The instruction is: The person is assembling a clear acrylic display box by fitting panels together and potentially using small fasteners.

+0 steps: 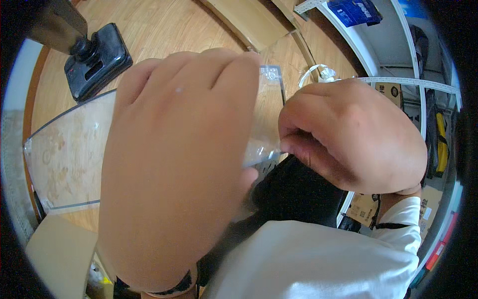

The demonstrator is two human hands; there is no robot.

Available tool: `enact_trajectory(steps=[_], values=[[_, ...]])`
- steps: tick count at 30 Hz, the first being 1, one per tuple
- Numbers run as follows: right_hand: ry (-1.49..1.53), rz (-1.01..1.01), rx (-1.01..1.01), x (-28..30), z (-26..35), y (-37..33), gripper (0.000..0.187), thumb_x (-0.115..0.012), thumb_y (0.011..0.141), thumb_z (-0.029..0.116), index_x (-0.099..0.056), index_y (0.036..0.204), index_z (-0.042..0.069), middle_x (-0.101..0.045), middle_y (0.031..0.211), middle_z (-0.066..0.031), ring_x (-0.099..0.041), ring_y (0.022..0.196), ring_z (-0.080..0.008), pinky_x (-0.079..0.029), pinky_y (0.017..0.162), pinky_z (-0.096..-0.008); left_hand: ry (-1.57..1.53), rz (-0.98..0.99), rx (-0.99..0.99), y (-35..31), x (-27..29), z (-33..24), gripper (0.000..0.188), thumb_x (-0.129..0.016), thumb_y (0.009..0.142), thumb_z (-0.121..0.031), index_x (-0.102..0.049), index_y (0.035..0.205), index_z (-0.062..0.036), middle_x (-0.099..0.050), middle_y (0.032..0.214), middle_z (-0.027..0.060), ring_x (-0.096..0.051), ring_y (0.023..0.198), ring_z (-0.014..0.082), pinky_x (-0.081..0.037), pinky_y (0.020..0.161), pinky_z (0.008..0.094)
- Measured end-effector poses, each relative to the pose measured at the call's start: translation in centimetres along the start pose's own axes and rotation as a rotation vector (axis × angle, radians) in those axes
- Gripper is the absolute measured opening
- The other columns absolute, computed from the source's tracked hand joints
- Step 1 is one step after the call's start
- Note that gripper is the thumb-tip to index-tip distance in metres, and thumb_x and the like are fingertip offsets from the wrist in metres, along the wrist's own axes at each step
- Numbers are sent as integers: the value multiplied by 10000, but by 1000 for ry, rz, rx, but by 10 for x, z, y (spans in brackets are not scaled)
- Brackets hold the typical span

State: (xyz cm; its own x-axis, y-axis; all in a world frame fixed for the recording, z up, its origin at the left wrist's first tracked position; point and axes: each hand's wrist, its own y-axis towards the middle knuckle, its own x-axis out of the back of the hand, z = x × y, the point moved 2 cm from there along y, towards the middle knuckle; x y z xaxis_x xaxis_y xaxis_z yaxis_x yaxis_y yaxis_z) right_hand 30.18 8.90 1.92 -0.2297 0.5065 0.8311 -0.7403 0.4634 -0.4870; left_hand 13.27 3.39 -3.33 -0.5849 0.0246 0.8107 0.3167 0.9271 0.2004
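Observation:
My left hand (174,164) is large and close in the middle of the view, its back turned up. Its fingers are together and bend down out of sight, so what they hold, if anything, is hidden; the thumb tip shows at its right side. To the right is my right hand (353,134), closed with the fingers curled in toward the thumb. Whatever it may pinch cannot be made out. Both hands are over or beside a clear sheet-topped table (69,149) with dark edges and pale smudges; the left covers much of it.
A black stand base (107,55) with a post is at the upper left. Cardboard (59,254) lies at lower left, and a long carton (254,25) at the top. A white metal shelf (433,85) with boxes stands on the right. A white plastic bag (326,73) lies behind my right hand.

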Motion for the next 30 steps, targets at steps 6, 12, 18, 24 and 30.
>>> enact_trajectory(steps=[6,12,18,24,30], values=[[163,-122,-98,-9,-11,-4,191,-763,819,15,-596,909,28,-648,817,-105,-690,752,-244,-538,675,-334,46,2,78,-4,-1,1,878,-891,494,-112,-571,1312,-91,-632,1257,123,-569,1210,321,-393,1050,439],[1042,-203,-407,-28,-10,-8,644,-708,899,-31,-335,1416,57,-686,1083,-177,-689,919,-177,-568,812,-302,11,-26,55,-4,-5,8,824,-876,515,-104,-574,1282,-97,-634,1243,121,-573,1201,324,-402,1030,431],[846,-112,-406,-30,-15,-5,716,-659,921,-48,-250,1501,45,-667,1163,-246,-686,1009,-217,-569,866,-331,20,-17,64,-7,-3,8,848,-881,521,-126,-568,1309,-103,-633,1248,119,-573,1190,326,-403,1035,432],[734,-232,-159,-23,-55,-14,639,-754,884,201,-438,1362,-81,-726,1020,-190,-707,852,-281,-558,727,-351,-31,-138,-52,-6,-7,15,880,-902,525,-130,-567,1338,-108,-630,1266,121,-568,1202,337,-387,1070,427],[781,-539,-473,-69,-209,-76,597,-729,930,314,-491,1360,-27,-695,950,-121,-685,824,-161,-557,694,-286,176,93,142,-3,12,-2,940,-917,462,-50,-568,1335,-60,-633,1295,146,-585,1215,343,-433,1067,420]])
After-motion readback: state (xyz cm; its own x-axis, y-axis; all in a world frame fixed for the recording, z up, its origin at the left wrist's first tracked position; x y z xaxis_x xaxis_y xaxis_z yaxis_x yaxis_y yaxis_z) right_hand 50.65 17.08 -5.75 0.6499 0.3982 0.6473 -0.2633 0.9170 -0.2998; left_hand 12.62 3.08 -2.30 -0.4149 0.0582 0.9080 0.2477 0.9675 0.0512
